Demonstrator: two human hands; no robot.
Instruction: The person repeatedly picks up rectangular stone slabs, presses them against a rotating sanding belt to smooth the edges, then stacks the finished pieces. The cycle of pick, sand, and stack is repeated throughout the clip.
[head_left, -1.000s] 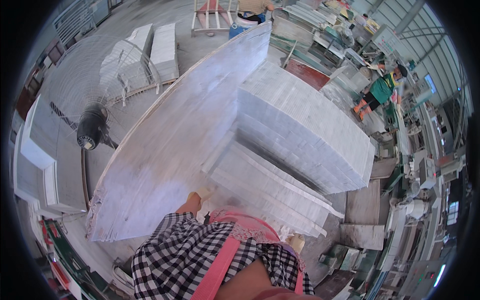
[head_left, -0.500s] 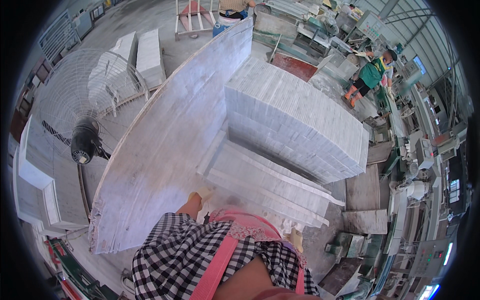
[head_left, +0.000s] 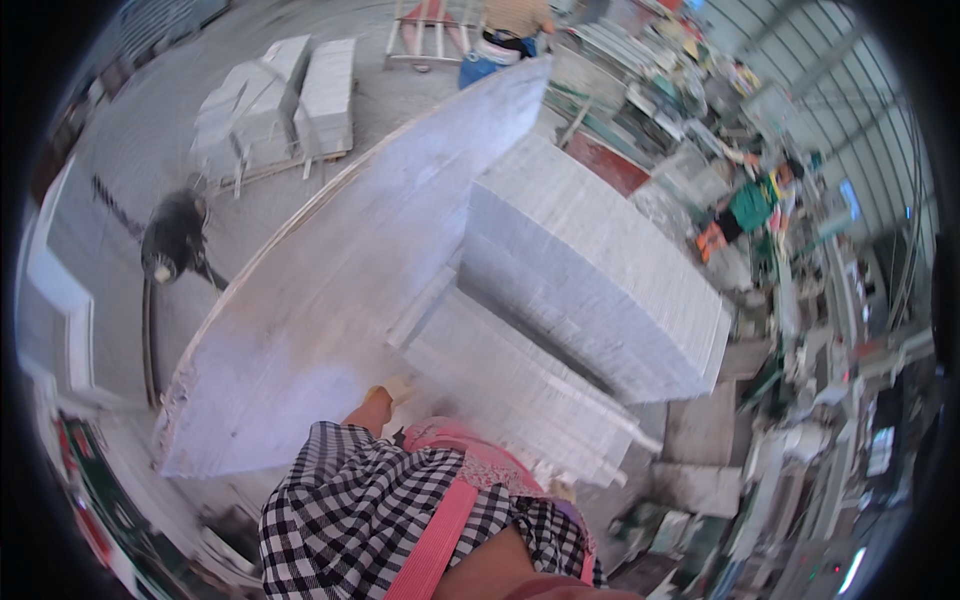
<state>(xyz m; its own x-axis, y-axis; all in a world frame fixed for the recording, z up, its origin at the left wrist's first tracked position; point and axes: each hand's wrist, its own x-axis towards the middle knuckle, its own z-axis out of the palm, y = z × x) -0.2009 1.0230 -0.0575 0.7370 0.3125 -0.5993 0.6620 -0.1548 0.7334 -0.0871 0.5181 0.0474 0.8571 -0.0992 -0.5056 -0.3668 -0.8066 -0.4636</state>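
My left hand (head_left: 380, 404), in a pale yellowish glove, is beside the near left end of a low stack of grey-white stone strips (head_left: 510, 350). Its fingers are blurred and partly hidden, so I cannot tell whether it grips anything. Only a bit of my right hand (head_left: 562, 490), gloved too, shows past the pink apron (head_left: 470, 441), close to the stack's near right end. Behind the low strips runs a taller block of tightly stacked pale stone pieces (head_left: 610, 240). A large, dusty upright board (head_left: 330, 270) stands along the left of both stacks.
On the left are a dark fan motor (head_left: 175, 238) and pale stone blocks (head_left: 325, 100) on the floor. A person in a green apron (head_left: 752, 205) stands by machinery at the right; another person (head_left: 515, 18) is at the far top. Flat panels (head_left: 700, 430) lie right of the stacks.
The view has shifted and blurred; the far stone blocks and persons appear farther right, the low stack slightly lower left. Both hands stay near the low strips, the right one showing less.
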